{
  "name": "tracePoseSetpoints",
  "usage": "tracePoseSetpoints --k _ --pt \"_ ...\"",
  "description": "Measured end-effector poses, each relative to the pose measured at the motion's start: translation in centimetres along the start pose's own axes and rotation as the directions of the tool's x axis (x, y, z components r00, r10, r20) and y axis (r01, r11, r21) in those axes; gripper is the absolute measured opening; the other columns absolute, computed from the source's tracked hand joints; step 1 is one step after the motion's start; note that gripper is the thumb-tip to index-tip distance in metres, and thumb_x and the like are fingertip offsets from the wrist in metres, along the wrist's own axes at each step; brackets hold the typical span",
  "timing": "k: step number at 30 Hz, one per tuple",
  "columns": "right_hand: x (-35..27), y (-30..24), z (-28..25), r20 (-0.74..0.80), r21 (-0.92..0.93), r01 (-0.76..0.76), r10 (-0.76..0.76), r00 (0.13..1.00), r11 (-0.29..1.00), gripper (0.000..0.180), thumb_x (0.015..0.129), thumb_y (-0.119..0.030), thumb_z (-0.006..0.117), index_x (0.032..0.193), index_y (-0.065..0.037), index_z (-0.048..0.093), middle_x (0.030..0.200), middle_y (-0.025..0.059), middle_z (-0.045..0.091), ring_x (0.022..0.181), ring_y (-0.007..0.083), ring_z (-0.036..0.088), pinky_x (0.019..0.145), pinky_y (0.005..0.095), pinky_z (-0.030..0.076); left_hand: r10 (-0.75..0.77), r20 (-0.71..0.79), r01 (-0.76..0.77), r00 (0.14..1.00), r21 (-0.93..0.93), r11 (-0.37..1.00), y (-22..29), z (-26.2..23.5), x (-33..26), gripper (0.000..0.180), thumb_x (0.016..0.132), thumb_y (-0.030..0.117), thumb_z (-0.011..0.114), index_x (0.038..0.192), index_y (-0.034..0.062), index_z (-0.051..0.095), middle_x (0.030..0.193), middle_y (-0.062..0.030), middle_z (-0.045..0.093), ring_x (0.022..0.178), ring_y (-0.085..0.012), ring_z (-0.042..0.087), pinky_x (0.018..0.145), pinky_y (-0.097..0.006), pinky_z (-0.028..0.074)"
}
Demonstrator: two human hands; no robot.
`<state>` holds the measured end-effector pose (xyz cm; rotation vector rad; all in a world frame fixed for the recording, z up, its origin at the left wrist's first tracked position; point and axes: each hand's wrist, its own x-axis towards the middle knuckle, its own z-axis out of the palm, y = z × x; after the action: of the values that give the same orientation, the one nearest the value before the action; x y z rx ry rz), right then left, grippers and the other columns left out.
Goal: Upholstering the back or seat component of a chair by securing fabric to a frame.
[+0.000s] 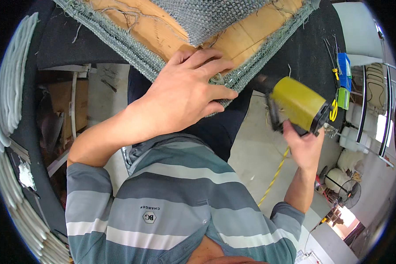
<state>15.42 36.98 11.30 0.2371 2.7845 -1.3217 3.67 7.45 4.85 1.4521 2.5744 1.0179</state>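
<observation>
A wooden panel (156,37) with a corner pointing toward me has grey-green woven fabric (125,57) folded over its edges. My left hand (187,88) lies across that corner, gripping the folded fabric, its fingertips bent onto the wood. More of the woven cloth (213,20) covers the panel's middle, with frayed threads beside it. To the right, my right hand (304,143) is wrapped around the handle of a yellow and black staple gun (297,103). Its nose, somewhat blurred, is close to the panel's right edge but apart from my left hand.
Black cloth covers the work table (81,44). A yellow twisted hose (275,176) hangs below the gun. Blue and green boxes (344,72) sit at the table's right edge beside a yellow-handled tool (335,74). Grey padded strips (15,83) are stacked on the left. A fan (350,193) stands at right.
</observation>
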Motion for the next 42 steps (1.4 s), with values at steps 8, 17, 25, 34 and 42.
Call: tracePoseSetpoints --k 8,17,25,34,42 --pt "11.9 9.9 -4.0 -0.217 -0.786 0.109 -0.437 0.873 0.608 0.046 0.087 -0.006 0.072 0.131 -0.005 0.06 0.142 0.0198 0.055 0.123 0.0422 0.059 0.102 0.047 0.05 0.031 -0.011 -0.03 0.999 0.019 0.999 -0.2 -0.2 0.4 0.038 0.08 0.027 0.081 0.117 0.0227 0.078 0.144 -0.0072 0.059 0.138 -0.0318 0.05 0.106 -0.05 0.041" --pt "4.9 2.7 10.7 0.322 0.556 -0.248 0.07 0.944 0.794 0.036 0.104 -0.033 0.066 0.085 -0.003 0.066 0.068 0.0009 0.061 0.054 0.0074 0.055 0.049 0.0241 0.042 -0.013 0.077 0.01 0.997 0.044 0.999 0.2 -0.6 0.7 0.034 0.079 0.028 0.081 0.112 0.0213 0.078 0.144 -0.0083 0.059 0.137 -0.0354 0.05 0.108 -0.053 0.041" --pt "5.2 2.4 11.4 0.298 0.651 -0.306 0.137 0.945 0.695 0.039 0.102 -0.035 0.067 0.079 -0.003 0.067 0.064 0.0032 0.064 0.05 0.0075 0.053 0.047 0.023 0.04 -0.029 0.106 0.022 0.994 0.064 0.998 0.2 -0.8 1.0 0.033 0.078 0.028 0.082 0.11 0.0199 0.079 0.146 -0.0077 0.059 0.137 -0.0366 0.051 0.109 -0.053 0.041" --pt "6.3 3.2 10.9 0.216 0.548 -0.211 0.107 0.971 0.809 0.038 0.102 -0.034 0.067 0.083 0.0 0.071 0.066 0.0041 0.065 0.055 0.0079 0.057 0.05 0.0247 0.044 -0.004 0.1 -0.003 0.995 0.064 0.998 0.2 -0.6 1.0 0.035 0.08 0.03 0.081 0.114 0.0229 0.079 0.146 -0.0082 0.059 0.137 -0.037 0.05 0.11 -0.053 0.04" --pt "12.8 14.1 -3.6 -0.408 -0.737 -0.078 -0.35 0.843 0.672 0.046 0.096 -0.029 0.071 0.135 -0.007 0.06 0.133 0.0202 0.064 0.12 0.0396 0.063 0.1 0.0468 0.05 0.025 0.027 -0.026 0.999 0.042 0.999 0.1 -0.2 0.6 0.033 0.08 0.029 0.081 0.112 0.0213 0.079 0.142 -0.0071 0.061 0.137 -0.0344 0.051 0.106 -0.052 0.042"
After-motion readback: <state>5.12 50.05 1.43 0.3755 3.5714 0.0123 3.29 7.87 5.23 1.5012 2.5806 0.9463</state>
